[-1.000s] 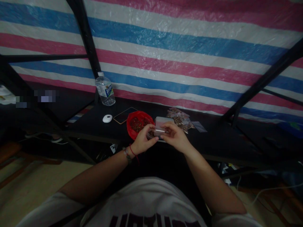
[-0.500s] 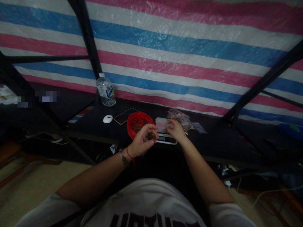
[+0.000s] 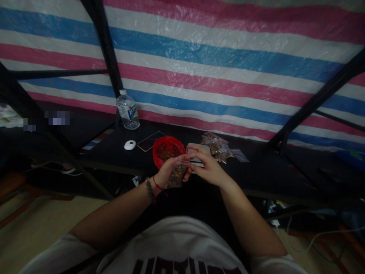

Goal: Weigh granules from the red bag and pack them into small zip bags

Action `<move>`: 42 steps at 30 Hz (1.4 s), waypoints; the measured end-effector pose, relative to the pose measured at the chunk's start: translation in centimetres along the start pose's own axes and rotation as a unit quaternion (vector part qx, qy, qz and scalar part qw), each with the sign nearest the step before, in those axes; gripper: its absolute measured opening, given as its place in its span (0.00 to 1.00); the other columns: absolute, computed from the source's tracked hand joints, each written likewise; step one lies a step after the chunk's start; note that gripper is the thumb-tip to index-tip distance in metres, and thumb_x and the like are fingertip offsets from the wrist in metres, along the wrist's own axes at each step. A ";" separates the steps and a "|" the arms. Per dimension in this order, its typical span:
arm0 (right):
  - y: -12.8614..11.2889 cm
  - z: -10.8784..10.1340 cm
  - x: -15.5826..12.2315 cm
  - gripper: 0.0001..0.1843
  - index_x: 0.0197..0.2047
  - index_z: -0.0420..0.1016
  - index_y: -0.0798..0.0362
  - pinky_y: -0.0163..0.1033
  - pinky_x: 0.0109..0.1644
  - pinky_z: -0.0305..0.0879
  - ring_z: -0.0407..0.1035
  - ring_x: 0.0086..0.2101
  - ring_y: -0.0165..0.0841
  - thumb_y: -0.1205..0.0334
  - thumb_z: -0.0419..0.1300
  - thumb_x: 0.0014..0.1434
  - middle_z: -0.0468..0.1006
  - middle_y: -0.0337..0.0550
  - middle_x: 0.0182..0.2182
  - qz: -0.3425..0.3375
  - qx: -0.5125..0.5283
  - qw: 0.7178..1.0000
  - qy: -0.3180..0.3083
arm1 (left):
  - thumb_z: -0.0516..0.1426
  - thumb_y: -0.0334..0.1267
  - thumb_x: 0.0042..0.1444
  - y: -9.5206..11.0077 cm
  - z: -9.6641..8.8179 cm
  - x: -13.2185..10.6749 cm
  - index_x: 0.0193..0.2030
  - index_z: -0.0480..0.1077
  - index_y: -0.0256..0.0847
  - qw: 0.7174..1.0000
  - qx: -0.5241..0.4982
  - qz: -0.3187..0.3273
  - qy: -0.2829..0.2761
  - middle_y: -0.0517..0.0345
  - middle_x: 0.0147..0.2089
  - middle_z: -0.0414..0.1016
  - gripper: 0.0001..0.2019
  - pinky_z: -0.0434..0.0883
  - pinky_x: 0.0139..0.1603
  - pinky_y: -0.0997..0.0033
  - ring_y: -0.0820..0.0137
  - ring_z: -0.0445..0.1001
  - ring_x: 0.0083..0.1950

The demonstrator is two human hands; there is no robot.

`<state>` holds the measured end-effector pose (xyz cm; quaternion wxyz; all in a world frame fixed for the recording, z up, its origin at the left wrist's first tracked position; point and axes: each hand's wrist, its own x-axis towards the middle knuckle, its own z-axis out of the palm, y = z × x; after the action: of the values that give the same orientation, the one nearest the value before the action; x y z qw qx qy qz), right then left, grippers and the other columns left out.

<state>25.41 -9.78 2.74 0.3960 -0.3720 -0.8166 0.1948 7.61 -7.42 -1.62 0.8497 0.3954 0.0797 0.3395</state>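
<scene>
Plastic bag point(image 3: 176, 176) with brown bits inside sits just below the middle of the frame, in the person's left hand point(image 3: 167, 170). That hand is curled around it: the thumb side lies along the top, and fingertips show at the bag's right side. The right hand point(image 3: 209, 166) comes in from the right, its thumb and forefinger partly spread and their tips at the bag's top edge; whether they pinch it, I cannot tell. In the frame, the bag overlaps the near edge of the black table point(image 3: 248, 173), with dark space below it down to the person's shirt point(image 3: 182, 238).

Just above the left hand is a red bowl point(image 3: 156, 155) holding more brown bits, its rim close to the left edge of a scale point(image 3: 190, 147), which the right hand partly covers. Right of the scale lies a pile of filled bags point(image 3: 219, 147), with a flat bag point(image 3: 240, 155) at its right end; bare tabletop runs from there toward the right post point(image 3: 308, 99). Left of the bowl are a phone point(image 3: 149, 142), a white oval object point(image 3: 130, 145) and, against the left post point(image 3: 110, 57), a bottle point(image 3: 127, 112).
</scene>
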 end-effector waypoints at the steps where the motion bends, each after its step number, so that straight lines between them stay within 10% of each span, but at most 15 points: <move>1: -0.7 0.0 -0.2 0.07 0.41 0.76 0.49 0.48 0.62 0.56 0.60 0.58 0.38 0.63 0.60 0.58 0.66 0.47 0.56 0.004 0.005 1.000 -0.021 | 0.57 0.53 0.50 -0.1 -0.1 -0.1 0.44 0.65 0.38 1.000 -0.004 -0.006 -0.006 0.56 0.30 0.72 0.22 0.65 0.26 0.73 0.70 0.71 0.26; 16: -0.9 -1.1 -2.4 0.04 0.32 0.77 0.51 0.41 0.46 0.66 0.70 0.41 0.35 0.61 0.62 0.57 0.74 0.45 0.40 0.051 0.002 0.998 0.039 | 0.65 0.44 0.49 -0.5 -0.4 -0.1 0.44 0.73 0.34 0.939 0.341 -0.032 -0.023 0.54 0.38 0.76 0.19 0.70 0.43 0.68 0.69 0.73 0.38; 21: 1.2 -0.4 -2.2 0.16 0.46 0.75 0.51 0.36 0.33 0.65 0.69 0.29 0.31 0.57 0.63 0.55 0.75 0.40 0.30 0.161 0.092 0.981 0.063 | 0.64 0.43 0.51 -0.6 -0.3 0.2 0.49 0.72 0.37 0.944 0.329 0.024 0.009 0.52 0.43 0.76 0.20 0.72 0.45 0.64 0.66 0.74 0.42; 27: 1.9 -0.3 -1.8 0.13 0.30 0.77 0.54 0.35 0.32 0.63 0.67 0.26 0.31 0.52 0.62 0.54 0.75 0.39 0.25 0.189 0.130 0.972 0.054 | 0.63 0.40 0.52 -0.5 -0.7 0.5 0.51 0.71 0.38 0.932 0.354 0.077 0.029 0.51 0.45 0.76 0.19 0.70 0.48 0.65 0.66 0.74 0.43; 42: 2.5 0.5 -2.0 0.13 0.30 0.78 0.53 0.34 0.31 0.62 0.66 0.26 0.30 0.51 0.66 0.49 0.76 0.38 0.25 0.197 0.160 0.956 0.147 | 0.67 0.41 0.46 -0.7 -1.0 0.5 0.47 0.71 0.36 0.924 0.356 0.084 0.115 0.50 0.45 0.77 0.22 0.70 0.50 0.61 0.64 0.75 0.45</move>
<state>26.97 -9.68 -0.08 0.5195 -0.4822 -0.6179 0.3402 7.94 -6.85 -2.76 0.6066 0.6353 0.2591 0.4017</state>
